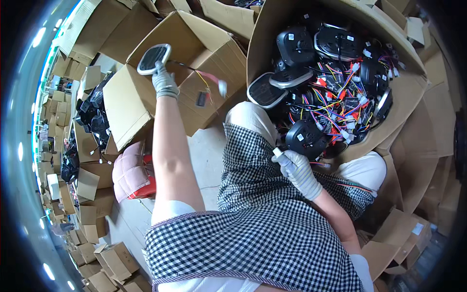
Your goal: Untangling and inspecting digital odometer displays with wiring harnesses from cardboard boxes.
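Your apron (262, 228) fills the lower middle and hides your lap and whatever floor lies under it; both forearms rise out from behind it. The big carton (413, 92) just above your right hand (297, 168) is cut off at the top edge, and its contents are a tangle: black oval housings (304, 136) with small white square labels, mixed with red, blue and yellow wiring (345, 97). Individual parts are hard to separate in there.

Open brown box (214, 53) sits right beside your left hand (163, 80), its interior mostly in shadow. Stacked cartons (63, 117) run down the far left, bent by the lens, some holding black parts too small to identify. A pink cushion on a red stool (131, 175) sits left of your left elbow.

Left hand, gloved, is closed around a grey-rimmed oval pad (153, 58), held up over the open box, with a thin cable (204, 80) and blurred connector trailing right. Right hand, gloved, is closed on a small white piece (278, 153) at the big carton's lower edge; can't tell what it is.
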Tool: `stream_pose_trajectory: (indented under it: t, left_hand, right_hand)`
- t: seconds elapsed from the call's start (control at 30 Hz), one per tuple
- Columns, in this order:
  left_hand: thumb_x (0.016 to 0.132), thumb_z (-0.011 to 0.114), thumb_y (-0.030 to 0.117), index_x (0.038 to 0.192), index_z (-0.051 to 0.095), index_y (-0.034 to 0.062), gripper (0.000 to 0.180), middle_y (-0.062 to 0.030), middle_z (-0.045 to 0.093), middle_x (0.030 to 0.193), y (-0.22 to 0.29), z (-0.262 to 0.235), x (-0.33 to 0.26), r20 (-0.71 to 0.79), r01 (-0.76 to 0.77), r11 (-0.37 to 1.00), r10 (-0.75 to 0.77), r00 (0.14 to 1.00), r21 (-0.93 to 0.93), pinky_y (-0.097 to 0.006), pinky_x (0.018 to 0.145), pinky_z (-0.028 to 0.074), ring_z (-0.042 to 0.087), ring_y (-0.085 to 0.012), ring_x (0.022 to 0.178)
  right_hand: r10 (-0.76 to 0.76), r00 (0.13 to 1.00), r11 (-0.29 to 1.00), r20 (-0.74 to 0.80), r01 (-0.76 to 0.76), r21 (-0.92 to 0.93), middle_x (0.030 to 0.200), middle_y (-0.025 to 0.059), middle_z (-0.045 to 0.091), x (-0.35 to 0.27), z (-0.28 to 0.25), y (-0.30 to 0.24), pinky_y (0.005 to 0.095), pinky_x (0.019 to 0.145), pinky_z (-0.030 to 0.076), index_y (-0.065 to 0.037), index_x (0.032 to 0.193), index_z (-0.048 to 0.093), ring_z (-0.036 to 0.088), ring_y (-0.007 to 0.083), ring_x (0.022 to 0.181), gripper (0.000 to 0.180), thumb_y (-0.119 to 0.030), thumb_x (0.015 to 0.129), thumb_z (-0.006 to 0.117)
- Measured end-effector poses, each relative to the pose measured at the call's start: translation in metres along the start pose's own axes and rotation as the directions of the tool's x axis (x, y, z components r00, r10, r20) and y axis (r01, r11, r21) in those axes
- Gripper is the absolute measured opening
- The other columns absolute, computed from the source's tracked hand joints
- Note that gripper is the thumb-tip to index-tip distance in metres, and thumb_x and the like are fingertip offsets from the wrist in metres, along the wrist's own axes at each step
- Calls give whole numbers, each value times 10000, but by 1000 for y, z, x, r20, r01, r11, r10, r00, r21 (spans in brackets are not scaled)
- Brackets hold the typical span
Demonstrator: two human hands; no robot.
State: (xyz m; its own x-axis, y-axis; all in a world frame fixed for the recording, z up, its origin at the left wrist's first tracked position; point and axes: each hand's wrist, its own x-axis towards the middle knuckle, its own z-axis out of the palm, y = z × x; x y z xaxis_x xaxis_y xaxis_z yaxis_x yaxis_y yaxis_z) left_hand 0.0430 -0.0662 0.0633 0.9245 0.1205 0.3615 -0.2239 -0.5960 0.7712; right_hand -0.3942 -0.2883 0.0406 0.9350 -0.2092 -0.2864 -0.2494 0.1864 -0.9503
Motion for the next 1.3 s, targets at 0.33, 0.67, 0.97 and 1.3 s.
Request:
stream_pose_trajectory:
  t: [0.33, 0.67, 0.97, 1.3]
  left_hand:
    - [756, 663, 243, 1037, 556, 85, 340, -180, 659, 917, -46, -67, -75, 565, -392, 664, -55, 823, 636, -452, 714, 477, 612, -388, 875]
    - [734, 666, 280, 880, 596, 110, 235, -176, 654, 852, -36, -161, -129, 675, -638, 231, -343, 653, 735, -464, 704, 491, 623, -380, 827]
    - [748, 639, 58, 1126, 601, 62, 380, -154, 610, 1129, 207, 53, -282, 786, -624, 682, 594, 170, -381, -377, 848, 480, 593, -328, 996]
    - [827, 594, 240, 1072, 590, 104, 280, -140, 626, 871, 178, 105, -353, 721, -527, 653, 685, 106, -544, -424, 692, 479, 600, -344, 787]
  right_hand:
    - [46, 998, 998, -43, -44, 33, 545, -16, 488, -4, -7, 20, 255, 459, 382, -36, 825, 643, 456, 68, 476, 330, -342, 917, 561]
    - [104, 982, 964, -156, -61, 257, 568, -19, 499, -23, -44, 57, 200, 469, 359, 16, 942, 641, 442, 56, 470, 333, -305, 928, 553]
    - [135, 946, 941, -294, -30, 337, 595, 6, 541, -26, -53, 49, 192, 406, 362, -26, 976, 636, 452, 49, 429, 320, -323, 937, 523]
    - [114, 826, 980, -553, -3, 197, 550, -20, 488, -82, -73, 20, 191, 415, 318, -19, 915, 647, 412, 40, 443, 345, -344, 932, 534]
